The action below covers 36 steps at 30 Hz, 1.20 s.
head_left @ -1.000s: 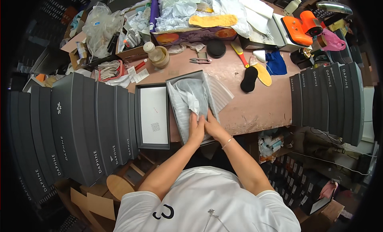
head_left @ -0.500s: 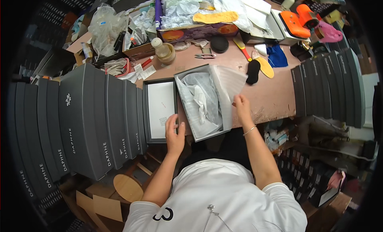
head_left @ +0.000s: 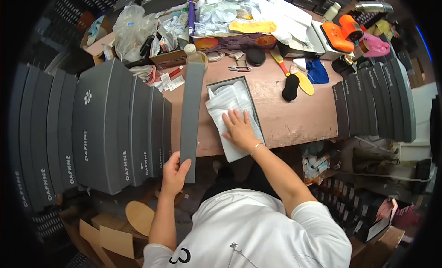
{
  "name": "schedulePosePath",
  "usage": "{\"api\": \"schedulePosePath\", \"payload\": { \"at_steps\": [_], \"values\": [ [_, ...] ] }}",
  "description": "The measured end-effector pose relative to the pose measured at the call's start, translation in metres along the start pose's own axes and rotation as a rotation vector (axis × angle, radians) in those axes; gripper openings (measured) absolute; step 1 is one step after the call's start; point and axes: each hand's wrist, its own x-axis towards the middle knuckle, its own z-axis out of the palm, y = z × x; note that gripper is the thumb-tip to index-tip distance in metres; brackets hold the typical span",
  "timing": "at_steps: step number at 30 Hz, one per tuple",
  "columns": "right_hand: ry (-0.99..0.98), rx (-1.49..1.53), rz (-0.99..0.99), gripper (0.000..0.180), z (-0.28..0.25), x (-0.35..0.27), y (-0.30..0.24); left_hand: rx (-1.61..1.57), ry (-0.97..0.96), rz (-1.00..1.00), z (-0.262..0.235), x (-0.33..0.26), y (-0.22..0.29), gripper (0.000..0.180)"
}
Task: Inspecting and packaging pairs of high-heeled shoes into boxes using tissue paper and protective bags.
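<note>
My left hand (head_left: 175,175) grips the near end of a dark grey box lid (head_left: 190,125), which stands on edge with its narrow side facing up. To its right an open grey shoebox (head_left: 258,121) lies slightly turned on the table. White foam wrapping sheet (head_left: 230,95) is folded over whatever the box holds, so the contents are covered. My right hand (head_left: 240,131) rests flat on that sheet, fingers spread, holding nothing.
Dark shoeboxes (head_left: 106,125) stand in a row at the left, and more boxes (head_left: 375,102) at the right. Behind are a bottle (head_left: 192,53), a black pad (head_left: 290,87), a yellow insole (head_left: 305,82), a blue cloth (head_left: 317,72), an orange tape dispenser (head_left: 338,35) and a paper-filled carton (head_left: 221,43).
My left hand has lifted the lid from flat to on edge. My right hand has folded the wrapping sheet over the box and moved left onto it.
</note>
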Motion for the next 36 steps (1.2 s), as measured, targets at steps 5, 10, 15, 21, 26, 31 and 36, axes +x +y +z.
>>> {"api": "schedulePosePath", "payload": {
  "at_steps": [5, 10, 15, 21, 26, 31, 36],
  "values": [
    [0.079, 1.193, 0.197, 0.058, -0.081, -0.042, -0.013, -0.662, -0.174, -0.051, 0.028, -0.002, 0.006, 0.041],
    [0.246, 0.955, 0.454, 0.046, -0.056, -0.04, 0.062, 0.426, -0.028, 0.347, 0.102, 0.055, -0.061, 0.049],
    [0.318, 0.577, 0.329, 0.05, -0.03, 0.001, 0.05, -0.096, 0.077, -0.1, 0.106, 0.085, -0.111, 0.052],
    [0.213, 0.688, 0.402, 0.054, -0.029, -0.031, 0.048, -0.295, 0.17, -0.107, 0.132, 0.035, -0.13, 0.06],
    [0.173, 0.756, 0.505, 0.058, -0.006, -0.035, 0.064, -0.351, -0.078, -0.413, 0.087, 0.072, -0.162, 0.057],
    [0.154, 1.111, 0.26, 0.085, -0.024, -0.073, 0.074, -0.544, -0.07, -0.36, 0.129, 0.088, -0.099, 0.063],
    [0.49, 0.675, -0.034, 0.082, -0.286, -0.179, 0.11, -0.703, -0.501, -0.066, 0.282, 0.061, 0.077, 0.07]
  ]
}}
